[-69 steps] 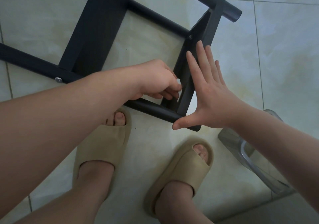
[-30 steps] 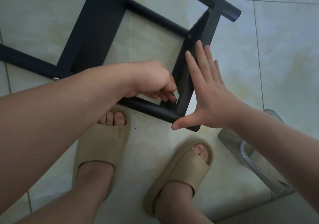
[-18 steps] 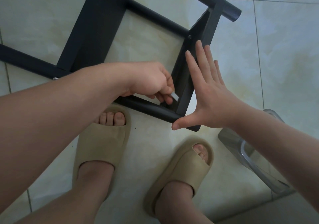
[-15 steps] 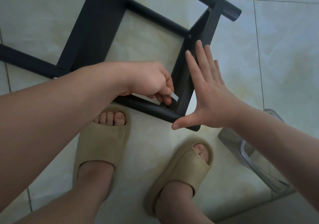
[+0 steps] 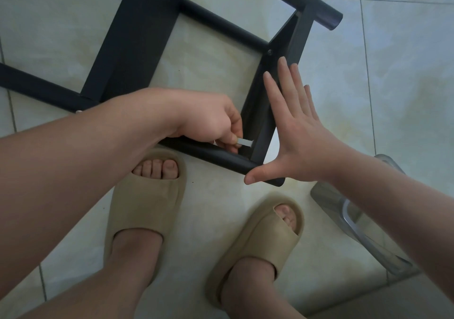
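The left hand (image 5: 211, 119) had its fingers curled in tight, pinching a short silver key (image 5: 245, 142) between thumb and fingertips. The key's free end pointed into the inner corner of the black frame (image 5: 137, 36), just past those fingertips. Whether it sat in a screw head was hidden. The right hand (image 5: 299, 137) was flat and fully spread, holding nothing. Its straight fingers pressed on the outer face of the plate (image 5: 298, 33), and its thumb lay across the end of the tube (image 5: 221, 157).

The grip on the key looked shallow, so a hard turn could pop it out and chew the screw. The fingertips were cramped between tube and plate and might get nipped. If the flat palm eased, the plate could shift and the thread bind. The frame might also skid on the smooth tiles (image 5: 405, 97) toward the slippers (image 5: 147, 195) below the thumb.
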Demonstrator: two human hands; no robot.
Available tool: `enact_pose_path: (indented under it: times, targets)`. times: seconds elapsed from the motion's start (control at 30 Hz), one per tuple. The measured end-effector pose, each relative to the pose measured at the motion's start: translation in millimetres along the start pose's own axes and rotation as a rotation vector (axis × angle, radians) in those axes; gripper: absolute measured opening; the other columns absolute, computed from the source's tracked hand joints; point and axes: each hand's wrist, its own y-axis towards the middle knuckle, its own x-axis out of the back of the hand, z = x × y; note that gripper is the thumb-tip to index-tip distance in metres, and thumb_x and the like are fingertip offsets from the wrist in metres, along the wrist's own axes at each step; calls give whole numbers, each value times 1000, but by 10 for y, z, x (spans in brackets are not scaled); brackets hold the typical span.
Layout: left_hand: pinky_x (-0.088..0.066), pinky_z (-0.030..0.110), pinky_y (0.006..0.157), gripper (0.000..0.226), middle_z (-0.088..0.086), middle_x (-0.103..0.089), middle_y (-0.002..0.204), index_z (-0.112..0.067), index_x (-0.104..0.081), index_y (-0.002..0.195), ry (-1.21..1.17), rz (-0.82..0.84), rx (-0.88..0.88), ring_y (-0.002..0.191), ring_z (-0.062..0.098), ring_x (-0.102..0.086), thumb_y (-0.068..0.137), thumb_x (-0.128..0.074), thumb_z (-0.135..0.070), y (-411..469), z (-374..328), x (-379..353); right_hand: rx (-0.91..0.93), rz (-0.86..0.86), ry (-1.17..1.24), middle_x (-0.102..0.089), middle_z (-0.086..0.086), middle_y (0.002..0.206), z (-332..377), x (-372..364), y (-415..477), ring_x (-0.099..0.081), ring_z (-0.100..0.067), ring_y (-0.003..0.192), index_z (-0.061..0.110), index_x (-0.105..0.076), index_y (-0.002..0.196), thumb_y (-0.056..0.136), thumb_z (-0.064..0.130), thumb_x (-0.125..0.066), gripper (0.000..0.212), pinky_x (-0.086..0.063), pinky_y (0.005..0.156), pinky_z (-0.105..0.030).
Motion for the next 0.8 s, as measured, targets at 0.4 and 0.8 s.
enact_pose_path:
  times: [0.4, 0.8]
  targets:
    - [-39, 27, 64, 19, -14, -63, 60, -26, -70, 74, 134, -18, 42, 65, 9, -57, 92, -68, -19, -30, -27, -22, 16, -18, -6, 33, -3, 164, -28, -14, -3, 37, -20, 148, 14, 16, 160, 50, 99, -55, 157, 16, 122, -46]
    - [-46, 28, 66, 10, -15, -73, 79, -31, -59, 92, 214, -570, -96, 72, 0, -61, 101, -55, -30, -319, -173, 290, -117, -231, 207, -3, 5, 170, -35, 377, 12, -8, -18, 155, 23, -28, 159, 94, 47, -65, 78, -16, 124, -37]
